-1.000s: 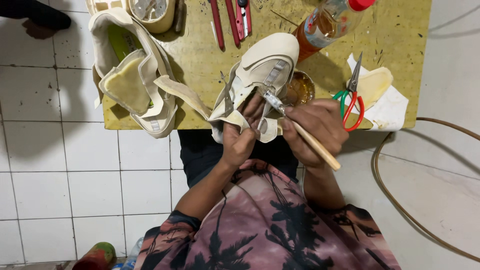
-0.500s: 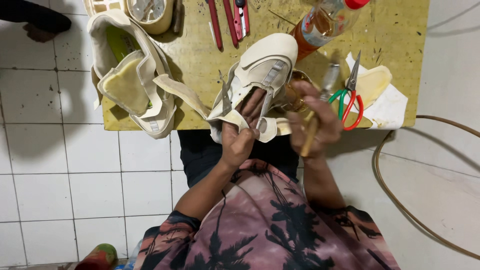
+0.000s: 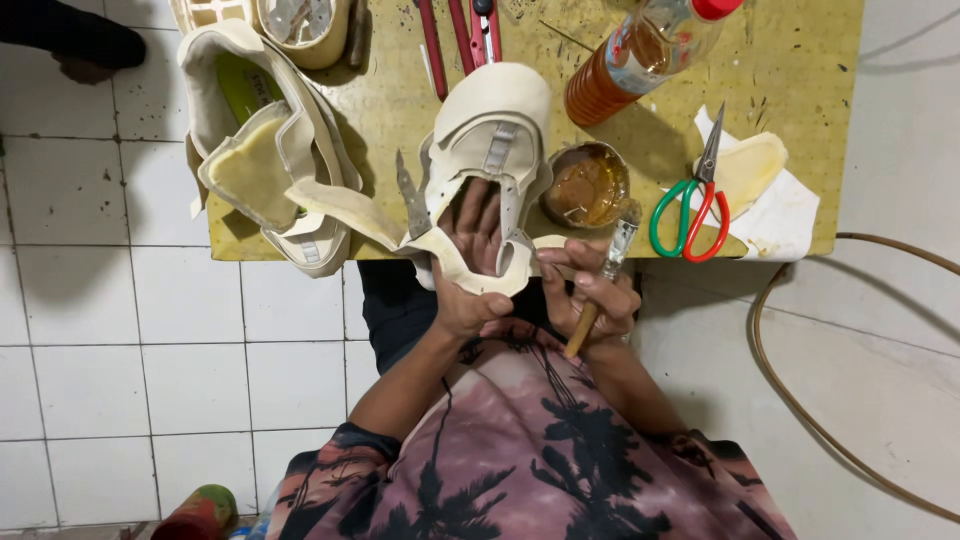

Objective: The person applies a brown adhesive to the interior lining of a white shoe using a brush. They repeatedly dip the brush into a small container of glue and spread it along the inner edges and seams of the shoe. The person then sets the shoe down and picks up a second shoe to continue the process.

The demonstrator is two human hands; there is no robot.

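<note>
1. The yellow, scratched wooden work surface (image 3: 790, 60) carries everything close to the person's lap, so each tool lies within reach of either hand.
2. A second cream shoe upper with a loose yellowish insole (image 3: 262, 160) lies opened out at the surface's left end, well apart from the glue.
3. The cream fabric shoe upper (image 3: 492, 120) sits at the near edge of the surface, toe pointing away and opening towards the person. The left hand (image 3: 472, 262) is pushed inside it, fingers spread within the opening and thumb over the rim, closed on the upper so the material stays taut and steady.
4. A clear plastic bottle of amber liquid with a red cap (image 3: 645, 55) lies tilted just beyond the tin.
5. The red-and-green-handled scissors (image 3: 695, 200) rest on a white cloth, blades pointing away.
6. The small round tin of brown glue (image 3: 588, 188) stands just beside the upper, a short dip away.
7. The right hand (image 3: 592, 290) pinches a wooden-handled brush (image 3: 600, 285), bristles angled up towards the tin's rim.
</note>
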